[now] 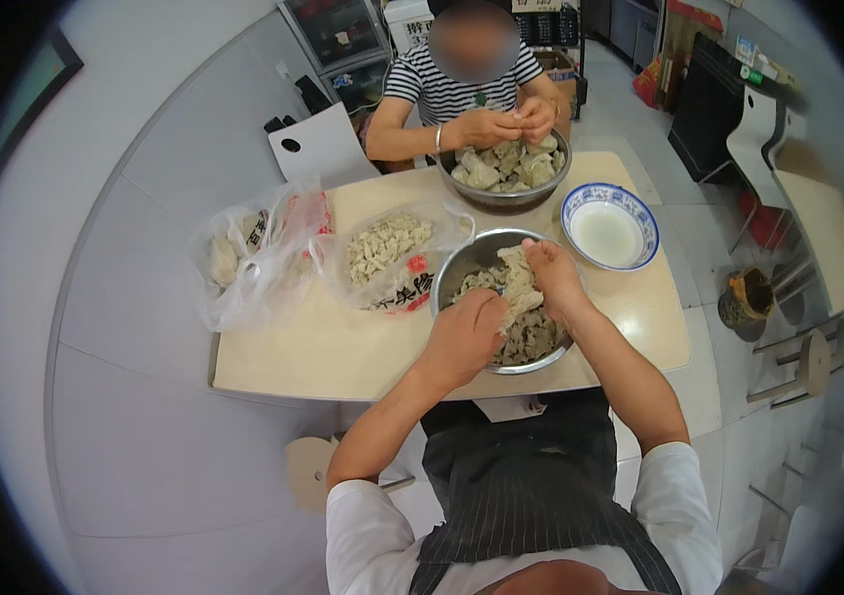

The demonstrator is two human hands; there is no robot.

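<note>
A pale dough wrapper (pixel 519 281) sits pinched between your left hand (pixel 469 335) and right hand (pixel 553 278), both grips closed on it above the near steel bowl (pixel 462 260). The cream bench (pixel 343 347) meets a grey wall; clear plastic bags (pixel 263 253) with red print lie left.

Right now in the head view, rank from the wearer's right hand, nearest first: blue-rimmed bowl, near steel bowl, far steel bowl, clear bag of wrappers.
From the right hand:
1. Near steel bowl, directly under it.
2. Blue-rimmed bowl, just beyond, to the right.
3. Far steel bowl and clear bag of wrappers, ahead and to the left: too close to call.
</note>
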